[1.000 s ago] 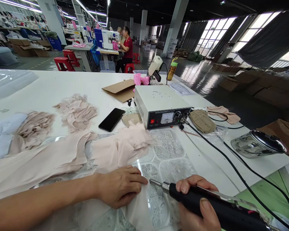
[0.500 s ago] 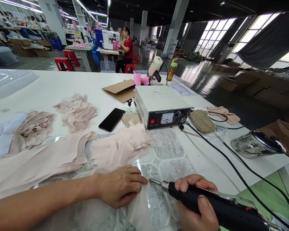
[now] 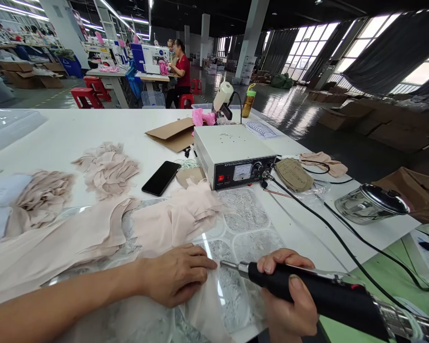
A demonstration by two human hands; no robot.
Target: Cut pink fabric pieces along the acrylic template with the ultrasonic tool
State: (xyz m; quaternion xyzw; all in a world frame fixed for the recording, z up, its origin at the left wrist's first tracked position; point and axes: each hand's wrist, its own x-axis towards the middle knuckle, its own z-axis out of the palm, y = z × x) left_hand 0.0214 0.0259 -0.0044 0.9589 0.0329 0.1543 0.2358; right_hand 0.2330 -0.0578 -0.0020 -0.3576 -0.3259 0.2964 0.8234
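My left hand (image 3: 175, 275) presses a sheer beige fabric piece (image 3: 205, 305) onto the clear-covered grey mat (image 3: 236, 286), its fingers bent and close together. My right hand (image 3: 289, 293) is wrapped round the black grip of a handheld ultrasonic welding gun (image 3: 329, 297). Its thin metal tip points left and stops right by my left index fingertip, at the fabric's edge. Whether the tip touches the cloth I cannot tell. Just beyond my left hand lies a stack of beige fabric pieces (image 3: 175, 212). A longer beige stack (image 3: 75, 233) spreads to the left.
The control box (image 3: 236, 147) stands behind, its black cable (image 3: 321, 224) running to the gun. A phone (image 3: 160, 178), a crumpled beige fabric heap (image 3: 109, 171), brown card patterns (image 3: 293, 175) and a lidded glass jar (image 3: 370, 205) are on the table. Two people sit at a sewing machine (image 3: 153, 59) beyond.
The view has shifted slightly, so most things appear a little further left. Both hands keep their hold, and the gun's tip stays beside my left index fingertip.
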